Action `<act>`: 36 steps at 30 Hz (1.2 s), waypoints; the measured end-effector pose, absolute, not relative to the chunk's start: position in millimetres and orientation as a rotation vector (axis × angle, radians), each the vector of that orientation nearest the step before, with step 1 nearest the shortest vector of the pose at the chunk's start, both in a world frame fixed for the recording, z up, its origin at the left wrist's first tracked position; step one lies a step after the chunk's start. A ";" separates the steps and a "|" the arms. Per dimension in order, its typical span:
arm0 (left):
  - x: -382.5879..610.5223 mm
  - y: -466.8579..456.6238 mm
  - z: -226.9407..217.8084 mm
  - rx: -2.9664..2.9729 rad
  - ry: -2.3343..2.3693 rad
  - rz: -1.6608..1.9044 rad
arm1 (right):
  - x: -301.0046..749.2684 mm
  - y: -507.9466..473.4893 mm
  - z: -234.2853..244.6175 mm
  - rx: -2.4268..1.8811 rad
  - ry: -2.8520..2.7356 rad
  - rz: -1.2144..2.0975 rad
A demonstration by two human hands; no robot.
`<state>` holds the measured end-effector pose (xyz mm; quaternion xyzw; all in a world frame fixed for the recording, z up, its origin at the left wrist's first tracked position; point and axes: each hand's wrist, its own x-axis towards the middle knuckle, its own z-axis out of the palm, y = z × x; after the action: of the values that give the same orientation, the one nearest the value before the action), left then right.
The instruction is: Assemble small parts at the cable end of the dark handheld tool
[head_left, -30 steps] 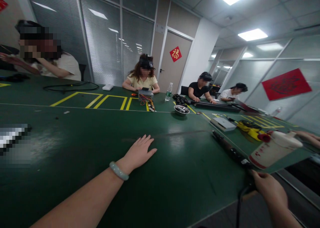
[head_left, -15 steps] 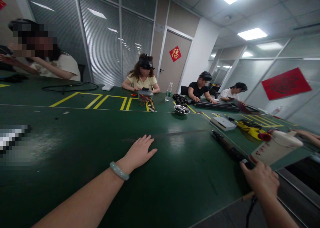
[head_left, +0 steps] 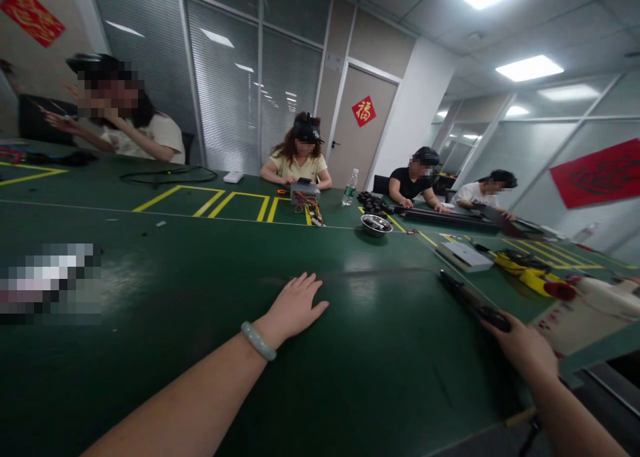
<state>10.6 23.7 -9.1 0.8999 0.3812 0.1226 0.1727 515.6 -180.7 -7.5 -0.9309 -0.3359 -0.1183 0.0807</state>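
Note:
My left hand (head_left: 296, 308), with a pale green bangle (head_left: 259, 341) at its wrist, lies palm down on the green table (head_left: 350, 377). Its fingers are stretched out and it holds nothing. At the right, my right hand (head_left: 530, 357) is closed around the rear part of a long black electric screwdriver (head_left: 467, 297). The tool's narrow tip points away from me, toward the table's middle. My fingers on its far side are hidden. A dark cord (head_left: 533, 430) hangs below the table edge near that hand.
Beyond the tool lie a flat grey-white box (head_left: 465, 255) and a yellow-and-black item (head_left: 525, 272). An off-white block with red marks (head_left: 575, 317) stands beside my right hand. Farther off are a metal bowl (head_left: 376, 225), a water bottle (head_left: 351, 187) and several people seated around the table.
The view has turned left, so the scene sits farther right. My right hand has moved forward along the screwdriver and now wraps round it. My left hand stays flat on the table.

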 end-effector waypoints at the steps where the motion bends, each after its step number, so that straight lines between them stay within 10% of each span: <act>1: 10.5 23.9 -9.5 2.551 1.079 0.353 | 512.7 -179.1 -1.7 -2.808 -1.002 -0.331; 11: 12.2 23.1 -11.1 2.536 1.090 0.528 | 408.9 -107.6 53.9 -2.542 -1.683 -0.358; 24: 16.8 4.5 11.2 2.789 1.027 0.887 | 199.1 -7.4 -9.5 -1.590 -2.113 0.231; 36: 16.0 12.6 -0.2 2.835 0.916 0.705 | 262.4 -59.4 22.8 -2.181 -2.109 0.146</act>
<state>16.0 12.6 -0.2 0.9253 0.2988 0.2300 0.0401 262.4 -59.4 22.8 -0.7171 -0.6934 0.0481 0.0521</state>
